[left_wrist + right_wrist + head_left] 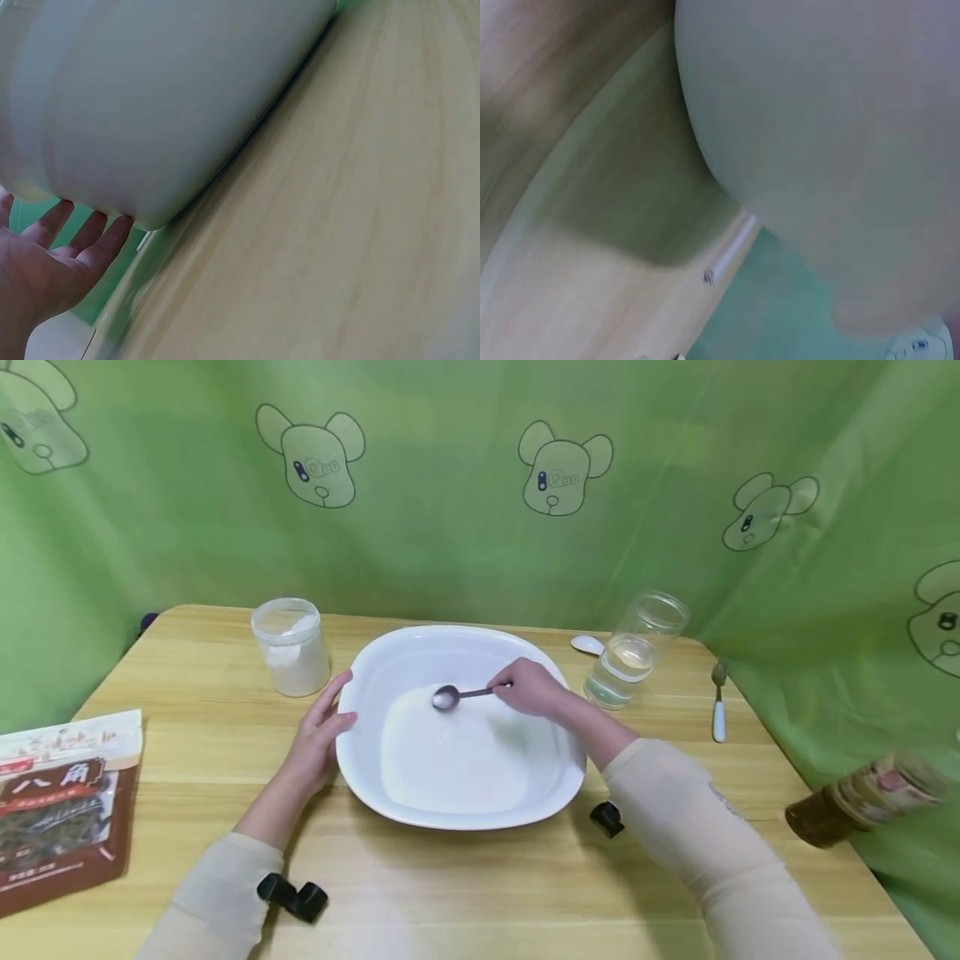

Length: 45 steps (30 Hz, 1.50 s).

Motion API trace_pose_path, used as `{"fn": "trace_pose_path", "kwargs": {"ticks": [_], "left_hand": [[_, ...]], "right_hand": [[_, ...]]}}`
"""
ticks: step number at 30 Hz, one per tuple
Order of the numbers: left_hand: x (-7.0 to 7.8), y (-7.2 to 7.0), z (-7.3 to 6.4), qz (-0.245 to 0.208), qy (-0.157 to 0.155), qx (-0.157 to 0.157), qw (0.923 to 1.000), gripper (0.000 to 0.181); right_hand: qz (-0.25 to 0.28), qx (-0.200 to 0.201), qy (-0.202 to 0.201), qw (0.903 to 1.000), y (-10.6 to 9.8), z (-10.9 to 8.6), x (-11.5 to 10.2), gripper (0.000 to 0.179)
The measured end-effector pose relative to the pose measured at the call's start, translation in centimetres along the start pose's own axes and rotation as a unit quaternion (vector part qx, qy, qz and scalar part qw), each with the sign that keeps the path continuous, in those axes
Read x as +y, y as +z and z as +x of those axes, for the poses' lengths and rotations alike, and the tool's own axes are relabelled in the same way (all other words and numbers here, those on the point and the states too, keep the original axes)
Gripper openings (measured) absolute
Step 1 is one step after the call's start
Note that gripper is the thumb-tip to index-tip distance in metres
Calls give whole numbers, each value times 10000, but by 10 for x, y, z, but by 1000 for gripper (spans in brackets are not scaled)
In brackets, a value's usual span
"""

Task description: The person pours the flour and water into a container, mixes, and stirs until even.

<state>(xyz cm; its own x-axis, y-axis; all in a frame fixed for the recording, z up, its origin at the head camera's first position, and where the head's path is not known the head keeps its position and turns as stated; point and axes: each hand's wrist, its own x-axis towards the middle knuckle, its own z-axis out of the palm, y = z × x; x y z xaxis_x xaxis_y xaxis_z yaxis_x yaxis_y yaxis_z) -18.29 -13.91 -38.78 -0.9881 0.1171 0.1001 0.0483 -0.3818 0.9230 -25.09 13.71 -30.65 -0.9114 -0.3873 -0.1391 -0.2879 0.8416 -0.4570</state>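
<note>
A large white basin [457,820] stands on the table between both hands. At its left side, my left hand [313,745] touches the rim. In the left wrist view, the fairly straight fingers [96,241] of that hand rest against the basin's outer wall [165,97]. My right hand [528,687] reaches over the right rim and pinches the handle of a small metal spoon [447,697]. The spoon's bowl is inside the basin, above its bright white bottom; what lies there is hard to tell. The right wrist view shows mostly the basin wall [817,127]; the hand is hidden there.
Behind left stands an open clear jar [292,652] of white powder. A glass [630,656] part-filled with clear liquid and a white spoon [587,645] are behind right. Further right are a fork [718,706] and a dark bottle [855,802]. A star anise bag [63,810] lies left.
</note>
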Motion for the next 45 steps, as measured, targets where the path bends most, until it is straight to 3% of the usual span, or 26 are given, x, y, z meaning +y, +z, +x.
{"fn": "trace_pose_path", "kwargs": {"ticks": [5,7,10,14,18,21,25,30,36,40,45], "left_hand": [[0,1,-1,0,-14,20,10000,59],[0,1,0,56,-22,16,10000,59],[1,1,1,129,-24,21,9999,59],[2,1,1,119,-11,19,9999,59],[2,1,2,82,-36,10,10000,60],[1,1,1,83,-41,30,10000,60],[0,1,0,71,-38,50,10000,59],[-1,0,-1,18,-4,68,10000,58],[-1,-1,-1,-86,20,37,10000,58],[0,-1,-1,-76,6,42,10000,58],[0,0,0,-51,15,28,10000,58]], "right_hand": [[483,-573,-176,9970,14,0,-14,23],[425,-832,-129,9955,12,-7,-16,23],[117,-916,-57,9957,2,-18,-13,23],[-286,-720,85,9970,-17,-30,-1,24],[-634,-260,456,9966,-29,-28,12,26],[-586,27,559,9967,-27,-17,15,27],[-155,86,227,9996,-10,-2,7,24],[513,-331,-174,9980,17,5,-15,23],[1176,-1537,-358,9804,20,-11,-24,21],[812,-2180,-770,9695,-2,-31,-10,20],[-87,-2014,-842,9759,-34,-47,9,21]]}}
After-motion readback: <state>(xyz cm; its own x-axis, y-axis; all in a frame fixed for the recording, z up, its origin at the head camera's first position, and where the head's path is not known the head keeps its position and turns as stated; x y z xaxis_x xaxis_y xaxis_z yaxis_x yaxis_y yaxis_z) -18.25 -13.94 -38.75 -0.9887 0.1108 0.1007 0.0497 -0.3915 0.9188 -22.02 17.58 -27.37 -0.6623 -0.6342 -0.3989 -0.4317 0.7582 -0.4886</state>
